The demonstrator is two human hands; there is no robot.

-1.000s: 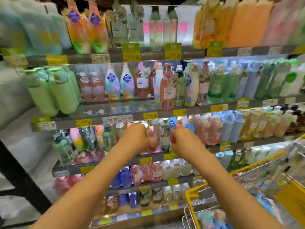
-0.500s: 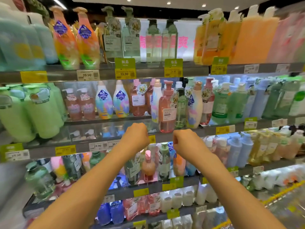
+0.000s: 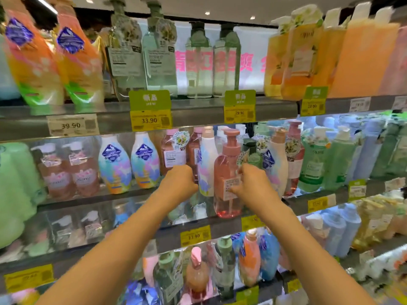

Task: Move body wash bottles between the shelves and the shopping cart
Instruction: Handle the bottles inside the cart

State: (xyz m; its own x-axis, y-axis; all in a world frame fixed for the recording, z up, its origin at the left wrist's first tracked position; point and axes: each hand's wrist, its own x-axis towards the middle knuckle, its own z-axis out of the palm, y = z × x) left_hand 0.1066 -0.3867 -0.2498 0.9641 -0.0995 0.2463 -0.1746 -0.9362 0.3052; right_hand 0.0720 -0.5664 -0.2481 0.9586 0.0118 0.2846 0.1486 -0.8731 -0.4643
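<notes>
Both hands reach the middle shelf [image 3: 220,221]: the right hand [image 3: 253,186] grasps the pink pump bottle [image 3: 226,172]; the left hand [image 3: 179,180] is clenched, its grip unclear.

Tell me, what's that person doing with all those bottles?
A person is reaching both arms up to a store shelf packed with body wash. The right hand is on the front of a clear pink pump bottle at the shelf's front edge, fingers by its white label. The left hand is curled beside a white pastel bottle next to it; whether it has a grip yet is unclear. Nothing has been lifted, and no cart is in view.
</notes>
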